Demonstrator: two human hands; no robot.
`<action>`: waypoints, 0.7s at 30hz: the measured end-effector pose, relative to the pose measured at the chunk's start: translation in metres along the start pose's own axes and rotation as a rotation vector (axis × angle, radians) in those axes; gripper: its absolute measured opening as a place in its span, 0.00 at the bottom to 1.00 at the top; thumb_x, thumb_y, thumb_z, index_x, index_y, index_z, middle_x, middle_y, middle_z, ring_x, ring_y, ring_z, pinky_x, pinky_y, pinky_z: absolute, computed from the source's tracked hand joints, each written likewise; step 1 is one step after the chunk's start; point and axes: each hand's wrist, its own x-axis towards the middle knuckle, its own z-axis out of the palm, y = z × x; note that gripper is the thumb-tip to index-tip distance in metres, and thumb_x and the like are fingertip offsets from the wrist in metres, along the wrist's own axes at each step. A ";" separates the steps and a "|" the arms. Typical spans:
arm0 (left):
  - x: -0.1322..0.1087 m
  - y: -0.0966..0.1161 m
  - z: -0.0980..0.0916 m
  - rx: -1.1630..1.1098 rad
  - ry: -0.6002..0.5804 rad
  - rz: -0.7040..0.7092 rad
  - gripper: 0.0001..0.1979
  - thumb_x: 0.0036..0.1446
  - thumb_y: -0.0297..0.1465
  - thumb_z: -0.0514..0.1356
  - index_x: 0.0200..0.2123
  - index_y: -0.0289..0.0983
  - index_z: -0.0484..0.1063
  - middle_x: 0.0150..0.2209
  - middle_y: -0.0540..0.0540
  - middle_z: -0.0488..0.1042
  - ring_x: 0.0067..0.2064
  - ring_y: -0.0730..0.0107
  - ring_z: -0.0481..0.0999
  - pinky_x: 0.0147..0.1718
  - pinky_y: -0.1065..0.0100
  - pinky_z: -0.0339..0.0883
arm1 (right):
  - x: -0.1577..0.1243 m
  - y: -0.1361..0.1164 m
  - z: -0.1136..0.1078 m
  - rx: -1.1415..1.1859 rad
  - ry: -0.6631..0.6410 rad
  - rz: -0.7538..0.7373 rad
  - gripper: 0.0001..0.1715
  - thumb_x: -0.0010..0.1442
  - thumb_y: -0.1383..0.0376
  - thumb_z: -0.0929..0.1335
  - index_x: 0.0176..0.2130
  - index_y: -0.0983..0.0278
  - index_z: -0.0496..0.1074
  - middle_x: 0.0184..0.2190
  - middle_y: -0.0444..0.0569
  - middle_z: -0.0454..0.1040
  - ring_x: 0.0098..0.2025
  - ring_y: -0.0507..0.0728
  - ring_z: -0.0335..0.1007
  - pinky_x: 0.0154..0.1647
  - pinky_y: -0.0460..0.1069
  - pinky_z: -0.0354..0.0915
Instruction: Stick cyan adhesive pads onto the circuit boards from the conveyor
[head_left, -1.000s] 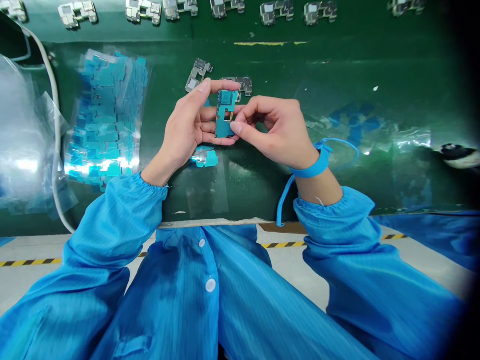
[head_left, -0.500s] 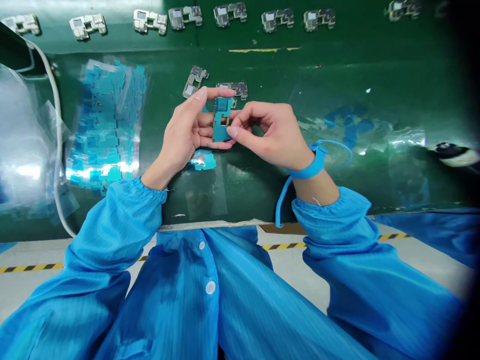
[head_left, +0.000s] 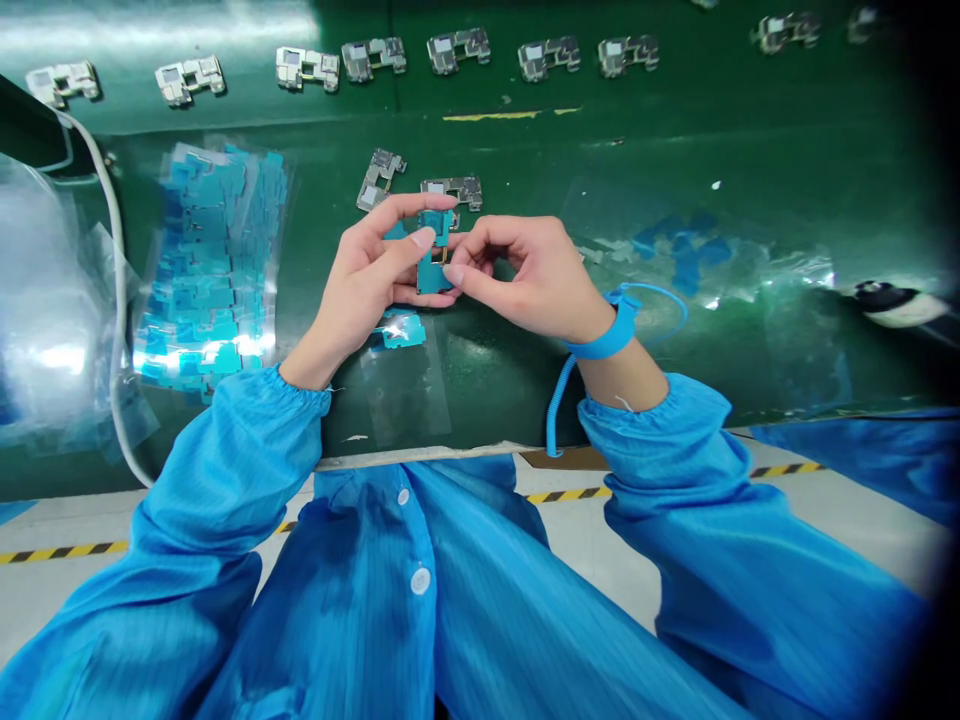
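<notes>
The left hand [head_left: 364,265] grasps a blue-faced board [head_left: 430,278], its thumb laid across the upper part of the blue face and its other fingers reaching around behind. The right hand [head_left: 529,275] is curled, with thumb and forefinger brought together at the board's lower right edge; whether they pinch the board itself or only its blue covering cannot be told. The board is between the two hands, above the green tabletop [head_left: 510,400].

Just beyond the left hand's fingers lie two grey circuit boards, one slanted [head_left: 381,178] and one lying crosswise [head_left: 465,190]. Farther out from both hands, a row of similar boards [head_left: 307,70] runs from side to side. Close below the left hand is a small blue film piece [head_left: 403,330], with a clear sheet [head_left: 409,395] nearer the body. Well to the left of that hand are overlapping blue film sheets [head_left: 202,270], then a white cable [head_left: 116,300] and clear plastic [head_left: 45,320].

A blue strap [head_left: 609,337] circles the right wrist, and a coiled cord [head_left: 555,410] hangs near it. Flat blue patches [head_left: 686,250] show to the right of the right hand.
</notes>
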 end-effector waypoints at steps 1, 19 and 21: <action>0.000 -0.001 0.000 -0.007 0.000 -0.003 0.25 0.68 0.50 0.70 0.62 0.45 0.79 0.40 0.47 0.88 0.44 0.54 0.93 0.42 0.56 0.92 | 0.000 0.000 0.000 -0.001 -0.003 -0.001 0.20 0.66 0.50 0.80 0.32 0.58 0.77 0.29 0.46 0.79 0.29 0.55 0.66 0.32 0.54 0.66; 0.002 -0.003 -0.003 0.008 -0.035 -0.019 0.32 0.64 0.49 0.74 0.67 0.44 0.76 0.37 0.47 0.89 0.41 0.56 0.92 0.44 0.57 0.92 | 0.003 -0.002 0.000 -0.026 -0.010 -0.031 0.20 0.64 0.51 0.80 0.32 0.59 0.76 0.27 0.44 0.75 0.30 0.54 0.65 0.33 0.51 0.65; 0.002 -0.002 -0.003 0.003 -0.027 -0.006 0.33 0.65 0.50 0.74 0.67 0.46 0.75 0.42 0.46 0.90 0.43 0.55 0.93 0.45 0.56 0.92 | 0.003 -0.004 -0.002 -0.025 0.016 -0.036 0.22 0.66 0.48 0.79 0.33 0.60 0.77 0.29 0.46 0.78 0.31 0.55 0.68 0.33 0.52 0.66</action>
